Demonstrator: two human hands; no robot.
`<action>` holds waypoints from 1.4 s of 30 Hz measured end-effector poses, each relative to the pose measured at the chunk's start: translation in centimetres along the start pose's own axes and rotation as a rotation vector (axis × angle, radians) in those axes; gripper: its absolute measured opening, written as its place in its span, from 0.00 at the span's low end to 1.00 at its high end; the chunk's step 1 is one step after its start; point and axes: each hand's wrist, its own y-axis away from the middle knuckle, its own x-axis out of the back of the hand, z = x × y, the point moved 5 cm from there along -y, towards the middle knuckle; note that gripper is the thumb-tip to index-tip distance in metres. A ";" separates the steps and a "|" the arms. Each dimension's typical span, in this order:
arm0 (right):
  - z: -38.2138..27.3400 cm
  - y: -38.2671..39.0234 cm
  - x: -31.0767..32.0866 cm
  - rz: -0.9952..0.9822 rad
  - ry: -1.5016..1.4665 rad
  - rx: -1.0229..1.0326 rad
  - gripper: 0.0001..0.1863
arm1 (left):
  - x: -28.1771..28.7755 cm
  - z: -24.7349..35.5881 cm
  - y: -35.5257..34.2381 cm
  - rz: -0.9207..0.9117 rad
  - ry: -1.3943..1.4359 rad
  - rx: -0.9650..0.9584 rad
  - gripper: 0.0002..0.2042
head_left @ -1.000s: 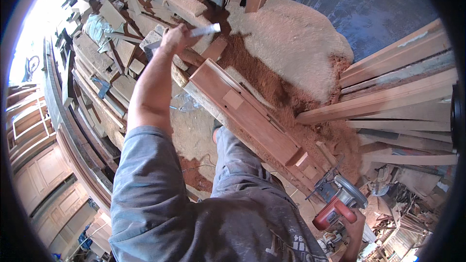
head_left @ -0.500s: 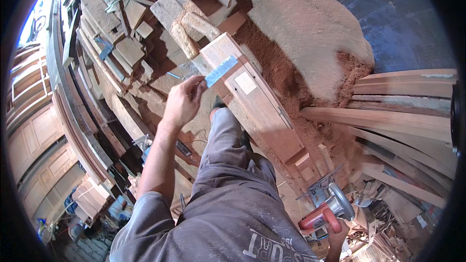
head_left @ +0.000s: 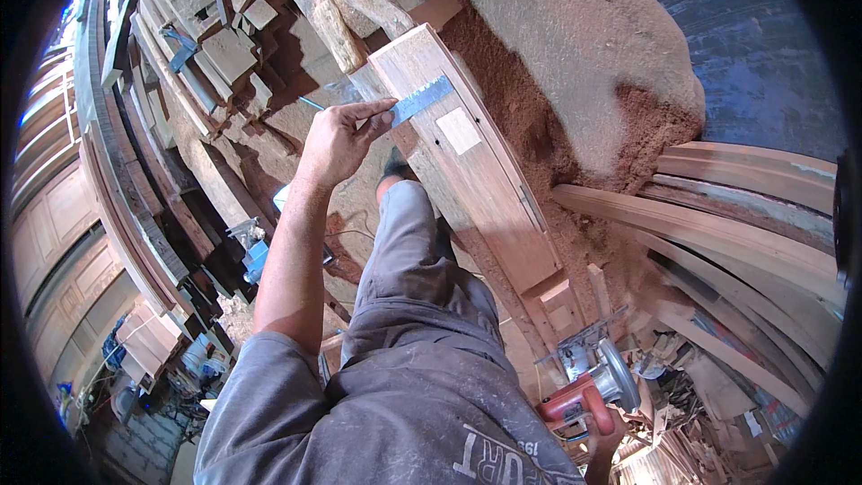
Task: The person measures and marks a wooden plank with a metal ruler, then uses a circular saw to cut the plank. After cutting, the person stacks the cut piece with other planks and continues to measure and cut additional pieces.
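Observation:
My left hand (head_left: 339, 145) pinches one end of a flat blue strip (head_left: 424, 101) with a jagged far edge. The strip lies across the upper part of a long reddish wooden board (head_left: 489, 189), just above a pale rectangular patch (head_left: 460, 131) on its face. Down at the lower right, my right hand (head_left: 603, 436) is wrapped round the red handle of a circular saw (head_left: 588, 395), fingers partly hidden. The saw's metal base and round silver guard sit beside the near end of the board.
Under the board runs a wooden bench (head_left: 440, 190). Rough timber offcuts (head_left: 229, 54) are heaped at the far left. Reddish sawdust (head_left: 530, 99) covers the floor beyond the board. Long planks (head_left: 718, 216) jut in from the right, and wood scraps (head_left: 682, 431) lie below them.
The view has shifted slightly. My left hand has moved a little further over the board with the blue strip. My right hand keeps its hold on the saw.

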 end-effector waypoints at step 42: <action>1.9 0.3 0.2 -0.059 0.135 0.170 0.22 | 0.4 -0.6 -1.0 -0.052 0.132 0.096 0.13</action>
